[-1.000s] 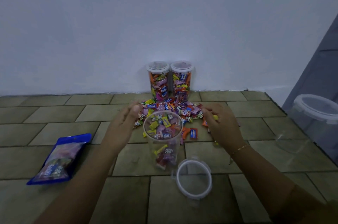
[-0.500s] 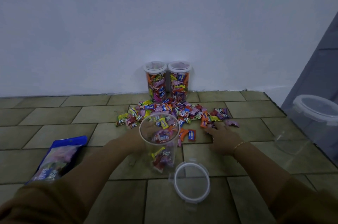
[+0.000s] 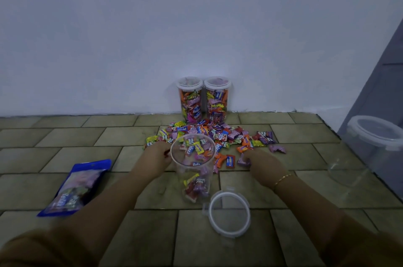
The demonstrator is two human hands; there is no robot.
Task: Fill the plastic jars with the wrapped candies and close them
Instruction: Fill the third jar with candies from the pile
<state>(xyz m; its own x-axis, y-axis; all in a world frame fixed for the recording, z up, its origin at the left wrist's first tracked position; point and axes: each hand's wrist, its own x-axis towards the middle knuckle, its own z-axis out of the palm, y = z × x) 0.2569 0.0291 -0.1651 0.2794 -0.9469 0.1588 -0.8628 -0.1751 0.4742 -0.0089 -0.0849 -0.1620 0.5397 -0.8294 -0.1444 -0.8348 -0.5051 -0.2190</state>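
- Head view: an open clear plastic jar (image 3: 194, 170) stands upright on the tiled floor (image 3: 218, 240) in the near middle, with a shallow layer of wrapped candies at its bottom.
- Its lid (image 3: 229, 214) lies flat on the floor just near-right of the jar, apart from it.
- A loose pile of wrapped candies (image 3: 220, 136) is spread on the floor just beyond the jar, reaching out to the right.
- The left hand (image 3: 156, 156) sits at the jar's left side, close to the rim, at the near-left edge of the pile; the fingers are curled, something red shows at their tips, but the jar wall blurs it, so I cannot tell whether they hold a candy.
- The right hand (image 3: 263, 163) lies palm down on the floor to the right of the jar, fingers curled round a purple candy (image 3: 243, 161) at the near edge of the pile; a thin gold bracelet (image 3: 282, 178) circles the wrist.
- Two filled jars, the left filled jar (image 3: 189, 101) and the right filled jar (image 3: 217, 101), stand side by side against the far wall (image 3: 196, 27), both with lids on, just behind the pile.
- A blue candy bag (image 3: 76, 186) lies flat on the floor at the near left, well apart from the jar.
- A further clear jar with its lid on (image 3: 366, 149) sits at the right edge, tilted, and looks empty.
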